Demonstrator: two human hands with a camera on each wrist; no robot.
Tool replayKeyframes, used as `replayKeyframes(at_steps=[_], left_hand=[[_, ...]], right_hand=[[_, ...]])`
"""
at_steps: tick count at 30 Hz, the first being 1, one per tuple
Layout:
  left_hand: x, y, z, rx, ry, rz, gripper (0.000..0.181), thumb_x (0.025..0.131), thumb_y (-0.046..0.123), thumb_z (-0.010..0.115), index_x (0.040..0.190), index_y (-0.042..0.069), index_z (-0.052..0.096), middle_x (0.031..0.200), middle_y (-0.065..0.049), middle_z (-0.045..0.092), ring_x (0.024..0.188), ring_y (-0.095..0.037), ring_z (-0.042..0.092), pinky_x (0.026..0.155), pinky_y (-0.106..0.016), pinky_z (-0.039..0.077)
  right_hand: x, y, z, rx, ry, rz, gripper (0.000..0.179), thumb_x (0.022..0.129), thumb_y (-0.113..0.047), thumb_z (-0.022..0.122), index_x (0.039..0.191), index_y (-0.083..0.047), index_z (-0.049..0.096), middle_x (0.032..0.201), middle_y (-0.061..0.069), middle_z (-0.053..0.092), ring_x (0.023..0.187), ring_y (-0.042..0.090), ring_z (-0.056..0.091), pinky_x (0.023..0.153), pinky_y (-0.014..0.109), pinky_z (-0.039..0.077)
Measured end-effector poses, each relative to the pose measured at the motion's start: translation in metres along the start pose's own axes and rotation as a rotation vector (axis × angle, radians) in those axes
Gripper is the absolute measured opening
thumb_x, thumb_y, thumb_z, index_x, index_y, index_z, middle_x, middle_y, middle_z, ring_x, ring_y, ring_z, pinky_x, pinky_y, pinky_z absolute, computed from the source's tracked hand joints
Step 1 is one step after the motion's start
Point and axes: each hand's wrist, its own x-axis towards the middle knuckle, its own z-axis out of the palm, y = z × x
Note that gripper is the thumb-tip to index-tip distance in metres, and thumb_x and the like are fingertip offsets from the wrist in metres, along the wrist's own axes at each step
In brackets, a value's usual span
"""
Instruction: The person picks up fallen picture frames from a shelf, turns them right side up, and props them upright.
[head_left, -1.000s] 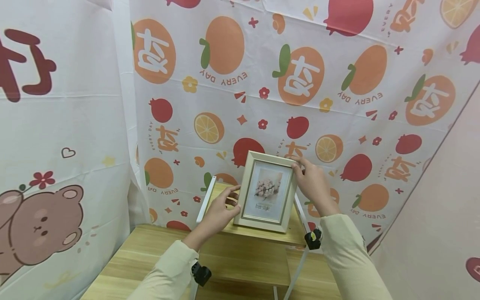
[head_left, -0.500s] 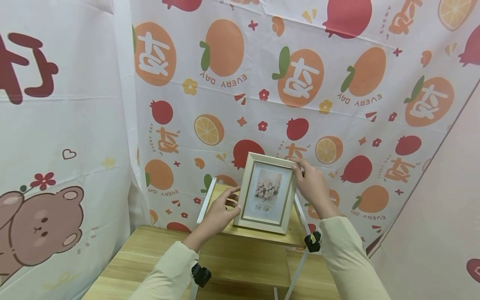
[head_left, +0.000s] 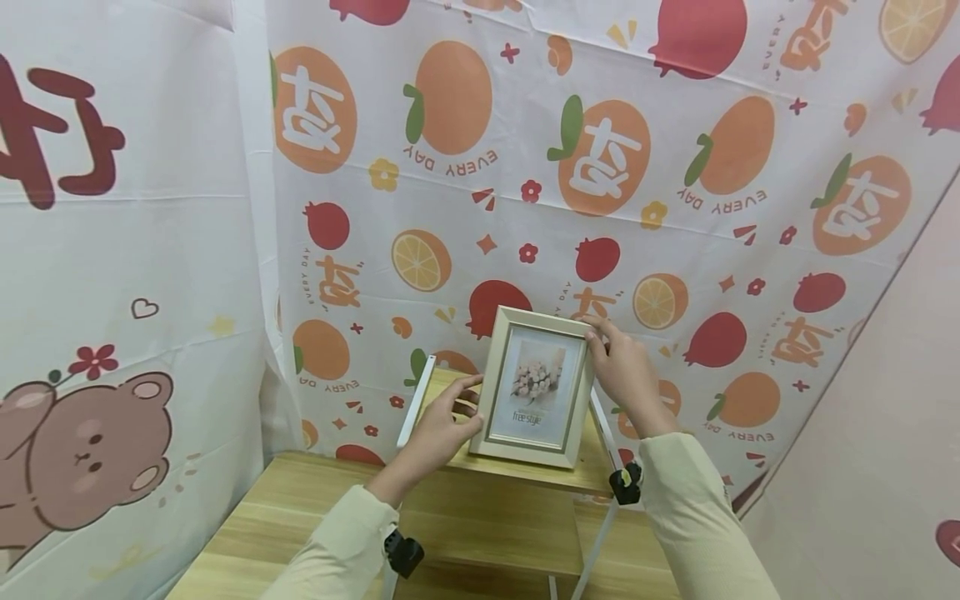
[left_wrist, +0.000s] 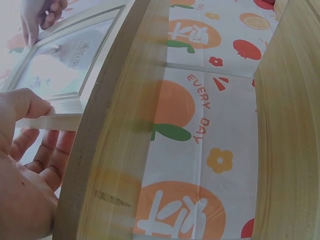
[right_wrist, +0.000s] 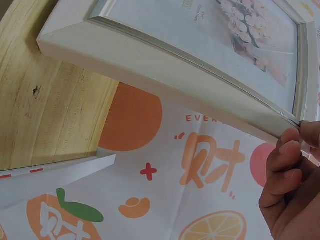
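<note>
A cream picture frame (head_left: 532, 387) with a flower print and the words "free style" stands upright, leaning back slightly, on the top board of a small wooden shelf (head_left: 517, 473). My left hand (head_left: 438, 425) holds its left edge; in the left wrist view the thumb (left_wrist: 32, 105) lies on the front border and the other fingers (left_wrist: 47, 150) curl behind. With my right hand (head_left: 626, 371) I pinch the upper right corner. In the right wrist view curled fingers (right_wrist: 285, 165) sit at that corner, the thumb partly cut off by the image edge. The frame's back is hidden.
White metal legs (head_left: 596, 542) carry the shelf, which stands on a wooden surface (head_left: 247, 517). A fruit-print cloth (head_left: 510, 208) hangs close behind. Another cloth with a bear (head_left: 97, 450) hangs at the left, and a pale wall (head_left: 885, 433) rises at the right.
The view shifts very slightly. Both hands keep their places on the picture frame, which stays where it was on the shelf.
</note>
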Motion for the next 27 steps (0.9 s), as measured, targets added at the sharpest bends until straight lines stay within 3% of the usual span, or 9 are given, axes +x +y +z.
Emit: replayKeyframes(at_steps=[13, 16, 19, 23, 27], left_hand=[[-0.001, 0.003, 0.000, 0.054, -0.001, 0.013, 0.054, 0.089, 0.004, 0.062, 0.140, 0.013, 0.048, 0.109, -0.007, 0.059, 0.095, -0.019, 0.059, 0.073, -0.031, 0.050], [-0.003, 0.005, -0.001, 0.121, 0.012, 0.048, 0.060, 0.089, 0.005, 0.063, 0.145, 0.011, 0.042, 0.116, -0.010, 0.061, 0.105, -0.025, 0.060, 0.086, -0.040, 0.051], [-0.003, 0.007, -0.002, 0.175, 0.028, 0.089, 0.066, 0.090, 0.009, 0.065, 0.149, 0.009, 0.035, 0.127, -0.014, 0.059, 0.119, -0.031, 0.055, 0.098, -0.050, 0.046], [-0.001, 0.013, -0.009, 0.190, 0.046, 0.133, 0.067, 0.093, 0.016, 0.063, 0.151, 0.010, 0.031, 0.139, -0.015, 0.053, 0.130, -0.032, 0.048, 0.103, -0.052, 0.041], [0.004, 0.022, -0.025, 0.244, 0.066, 0.159, 0.064, 0.096, 0.024, 0.059, 0.151, 0.013, 0.030, 0.148, -0.013, 0.044, 0.137, -0.035, 0.040, 0.108, -0.054, 0.036]], right_hand=[[0.001, 0.003, 0.003, -0.025, 0.005, 0.003, 0.039, 0.103, -0.031, 0.044, 0.141, -0.026, 0.049, 0.052, 0.002, 0.038, 0.043, 0.014, 0.031, 0.041, 0.026, 0.027], [-0.001, 0.003, 0.003, -0.055, 0.005, -0.012, 0.043, 0.103, -0.031, 0.044, 0.145, -0.025, 0.044, 0.052, 0.001, 0.039, 0.042, 0.014, 0.030, 0.040, 0.026, 0.026], [-0.004, 0.004, 0.003, -0.050, 0.022, -0.028, 0.047, 0.103, -0.032, 0.044, 0.149, -0.024, 0.038, 0.054, 0.003, 0.042, 0.042, 0.014, 0.031, 0.041, 0.026, 0.026], [-0.008, 0.008, 0.001, -0.016, 0.100, -0.084, 0.049, 0.103, -0.031, 0.044, 0.150, -0.020, 0.035, 0.063, 0.007, 0.051, 0.045, 0.015, 0.036, 0.043, 0.028, 0.030], [-0.010, 0.014, -0.004, -0.009, 0.209, -0.138, 0.047, 0.103, -0.030, 0.044, 0.148, -0.017, 0.039, 0.074, 0.011, 0.062, 0.053, 0.019, 0.050, 0.045, 0.028, 0.034]])
